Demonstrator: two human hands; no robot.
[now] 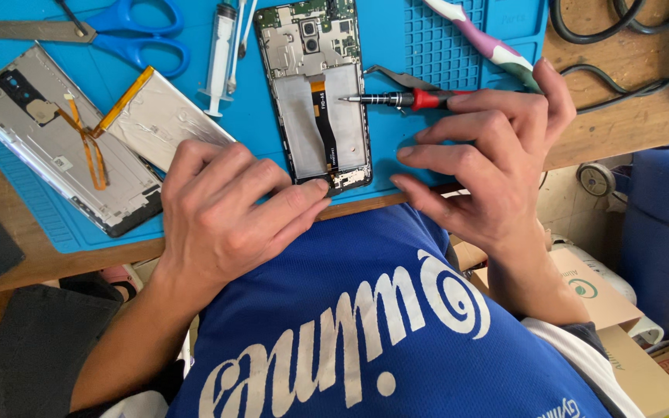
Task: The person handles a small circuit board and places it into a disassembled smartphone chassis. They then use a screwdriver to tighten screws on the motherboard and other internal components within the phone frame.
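hands work over an opened phone [317, 93] that lies face down on a blue mat [427, 54] on the wooden desk [621, 116], its back cover off, circuit board and orange flex cable showing.

left hand [226, 217] comes in from the lower left, knuckles up, fingers curled; its fingertip presses on the phone's bottom edge, pinning the frame. its grip holds nothing, only pushes down.

right hand [497, 162] reaches in from the right, wrist bent, back of the hand toward the camera. its grip is narrow, thumb and forefinger pinched on a small screwdriver [404, 98] with a red collar and black shaft. the tool lies almost level, tip pointing left and touching the phone's right side near the middle. the other fingers spread down, tips resting on the mat just beside the phone.

metal tweezers [396, 76] lie just above the screwdriver. to the left sit a silvery battery [164, 116], the removed back cover [56, 139] with orange ribbon, a syringe [220, 58] and blue scissors [118, 31]. a pink and white toothbrush [482, 42] lies at top right.
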